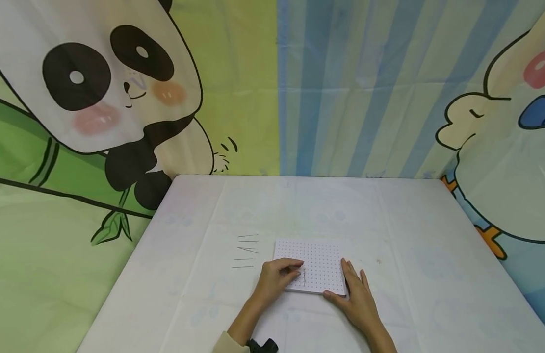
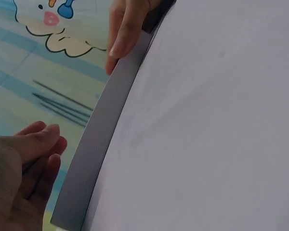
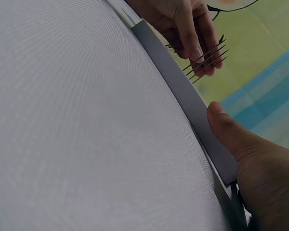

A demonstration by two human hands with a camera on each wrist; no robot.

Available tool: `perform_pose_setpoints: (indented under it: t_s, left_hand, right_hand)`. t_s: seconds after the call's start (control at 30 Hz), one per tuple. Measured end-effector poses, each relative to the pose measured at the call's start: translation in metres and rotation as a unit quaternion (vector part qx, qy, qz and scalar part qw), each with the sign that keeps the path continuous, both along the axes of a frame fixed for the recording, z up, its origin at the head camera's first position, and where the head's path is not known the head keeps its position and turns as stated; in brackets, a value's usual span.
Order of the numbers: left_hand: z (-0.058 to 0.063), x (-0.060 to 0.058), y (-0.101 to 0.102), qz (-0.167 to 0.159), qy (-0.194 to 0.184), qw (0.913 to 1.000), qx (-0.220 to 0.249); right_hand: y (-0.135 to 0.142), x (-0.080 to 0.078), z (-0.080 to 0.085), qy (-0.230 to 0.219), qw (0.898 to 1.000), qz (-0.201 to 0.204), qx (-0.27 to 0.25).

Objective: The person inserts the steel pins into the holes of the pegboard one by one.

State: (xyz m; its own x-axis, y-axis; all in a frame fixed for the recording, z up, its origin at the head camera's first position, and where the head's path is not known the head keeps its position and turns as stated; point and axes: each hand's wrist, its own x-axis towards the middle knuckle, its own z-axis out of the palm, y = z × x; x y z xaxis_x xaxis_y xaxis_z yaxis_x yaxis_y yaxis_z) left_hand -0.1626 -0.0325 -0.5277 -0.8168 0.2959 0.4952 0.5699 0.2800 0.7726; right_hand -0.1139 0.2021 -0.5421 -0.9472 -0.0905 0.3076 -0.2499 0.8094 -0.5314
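Observation:
A white board with a grid of small holes (image 1: 323, 264) lies flat on the table. Several thin dark pins (image 3: 209, 57) stand upright in it, near its front left part. My left hand (image 1: 275, 279) is over the board's left side, fingers bent and thumb tip apart from the index tip, right beside the pins. In the left wrist view, the pins stand clear of these fingertips. My right hand (image 1: 358, 299) rests at the front right corner, thumb along the front edge and straight fingers along the right edge. The board's grey side (image 2: 103, 130) fills both wrist views.
Several loose thin pins (image 1: 244, 259) lie in a column on the white tablecloth (image 1: 210, 294), left of the board. A dark wrist strap (image 1: 262, 346) shows at the left wrist. Cartoon-printed cloth (image 1: 237, 88) hangs behind the table and at its sides.

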Motion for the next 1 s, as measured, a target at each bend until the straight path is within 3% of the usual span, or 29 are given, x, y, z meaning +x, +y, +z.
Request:
perform_pose_setpoints:
  t_s: [0.1, 0.33, 0.43, 0.67, 1.0]
  left_hand:
    - [0.006, -0.001, -0.012, 0.018, -0.010, 0.9996, 0.019]
    - [0.033, 0.003, -0.051, 0.061, -0.021, 0.9968, 0.047]
    - [0.027, 0.000, -0.070, 0.070, -0.012, 0.9965, 0.043]
    - [-0.004, -0.010, -0.105, 0.102, 0.008, 0.9947, 0.008]
    - [-0.012, -0.012, -0.119, 0.114, 0.010, 0.9920, -0.053]
  right_hand:
    - [0.000, 0.000, 0.000, -0.007, 1.000, -0.001, 0.002]
    - [0.002, 0.000, 0.001, -0.008, 1.000, -0.008, 0.005]
    - [0.002, 0.000, 0.001, -0.010, 1.000, -0.006, 0.005]
    - [0.001, 0.001, 0.001, -0.001, 1.000, -0.007, 0.006]
    - [-0.001, 0.000, 0.002, -0.011, 1.000, -0.005, -0.001]
